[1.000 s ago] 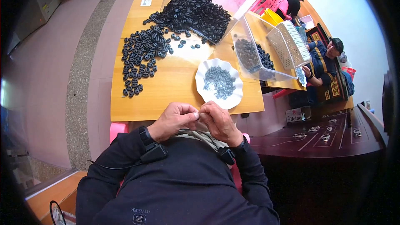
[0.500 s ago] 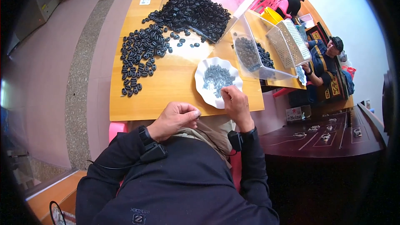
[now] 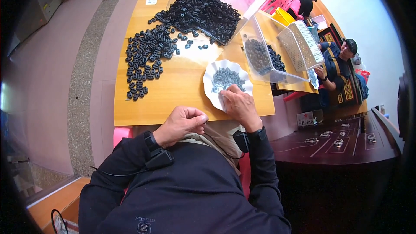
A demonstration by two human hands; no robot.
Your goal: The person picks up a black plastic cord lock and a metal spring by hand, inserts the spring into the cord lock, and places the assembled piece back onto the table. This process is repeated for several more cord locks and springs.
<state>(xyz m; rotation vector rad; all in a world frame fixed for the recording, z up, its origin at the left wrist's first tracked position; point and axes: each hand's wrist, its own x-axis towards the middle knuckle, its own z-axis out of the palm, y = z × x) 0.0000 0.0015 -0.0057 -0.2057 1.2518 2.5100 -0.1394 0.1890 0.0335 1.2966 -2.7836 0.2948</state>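
A white plate with a wavy rim [image 3: 209, 96] lies at the table's near right, holding a heap of small grey-blue pieces [image 3: 227, 78]. Over its near rim is my right hand [image 3: 241, 107], fingers bunched in a pinch at the edge of the heap; whatever they hold is too small to name. My left hand [image 3: 182, 125] stays just off the table's near edge, thumb and forefinger pressed together. What sits in that pinch I cannot make out. Oval black parts with holes [image 3: 149, 50] are spread across the table's left side.
A clear bin on its side [image 3: 253, 0] spills a large pile of black parts [image 3: 203, 13] at the far side. Right of the plate stands another clear bin [image 3: 288, 78] with a white perforated basket [image 3: 305, 43]. A co-worker [image 3: 336, 60] sits beyond, near a dark cabinet [image 3: 329, 143].
My right hand has moved left and slightly down across the plate, its fingers now at the heap's near side. My left hand has barely moved.
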